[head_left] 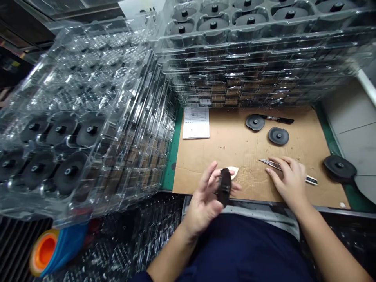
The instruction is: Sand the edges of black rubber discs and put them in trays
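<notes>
Between the fingers and thumb of my left hand (205, 199), a round black plastic part (224, 187) is held nearly edge-on above the front of the cardboard. A pale, pointed piece (234, 172) shows just behind it, partly hidden. My right hand (289, 180) is closed over a craft knife (311, 180) low at the cardboard, its thumb and fingers on either side. The knife's thin blade points left, and the white and black handle end sticks out to the right. Farther back lie two loose black discs, one (255, 122) beside a black marker (279, 119) and another (279, 136) nearer me.
Brown cardboard (235, 145) covers the green work surface (172, 168). A printed sheet (196, 123) lies at its back left. Tall stacks of clear trays (141, 113) with black discs rise left and behind. Another black disc (340, 167) sits right. A blue tape roll (69, 243) is lower left.
</notes>
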The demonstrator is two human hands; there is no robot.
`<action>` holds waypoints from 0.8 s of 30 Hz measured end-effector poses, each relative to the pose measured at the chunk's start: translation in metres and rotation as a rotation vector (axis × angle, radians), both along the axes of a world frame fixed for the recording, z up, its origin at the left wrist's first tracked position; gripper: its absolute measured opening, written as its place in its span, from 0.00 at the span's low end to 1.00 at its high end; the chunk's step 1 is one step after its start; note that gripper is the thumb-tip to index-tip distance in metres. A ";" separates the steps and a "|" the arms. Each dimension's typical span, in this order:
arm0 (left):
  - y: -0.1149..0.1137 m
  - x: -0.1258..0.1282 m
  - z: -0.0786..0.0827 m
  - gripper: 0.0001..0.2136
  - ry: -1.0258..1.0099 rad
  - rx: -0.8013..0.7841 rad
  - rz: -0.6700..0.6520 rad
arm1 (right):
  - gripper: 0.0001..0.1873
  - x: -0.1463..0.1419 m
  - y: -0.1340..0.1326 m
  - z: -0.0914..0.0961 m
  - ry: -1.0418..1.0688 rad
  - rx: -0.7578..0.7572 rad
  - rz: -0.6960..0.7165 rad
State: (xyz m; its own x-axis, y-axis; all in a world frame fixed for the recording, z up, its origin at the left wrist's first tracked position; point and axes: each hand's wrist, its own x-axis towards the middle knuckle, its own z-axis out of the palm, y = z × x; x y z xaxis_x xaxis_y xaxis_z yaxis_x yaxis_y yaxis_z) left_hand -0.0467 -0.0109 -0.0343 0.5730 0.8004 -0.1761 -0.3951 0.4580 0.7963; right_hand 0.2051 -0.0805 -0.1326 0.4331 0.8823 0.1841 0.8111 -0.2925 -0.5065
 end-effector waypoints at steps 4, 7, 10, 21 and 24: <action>0.003 0.003 -0.001 0.43 0.388 0.555 0.106 | 0.09 -0.004 0.001 -0.005 0.064 0.024 -0.029; 0.005 0.004 0.000 0.47 0.516 0.680 0.148 | 0.09 -0.024 0.004 0.015 0.154 0.063 -0.038; 0.005 0.005 0.002 0.46 0.582 0.668 0.222 | 0.09 -0.048 0.005 0.053 0.351 0.101 0.020; 0.008 0.001 -0.004 0.49 0.802 0.910 0.375 | 0.12 -0.085 0.021 0.129 0.225 0.112 0.367; 0.010 -0.001 -0.008 0.50 0.850 1.027 0.411 | 0.11 -0.085 0.022 0.130 0.191 0.102 0.372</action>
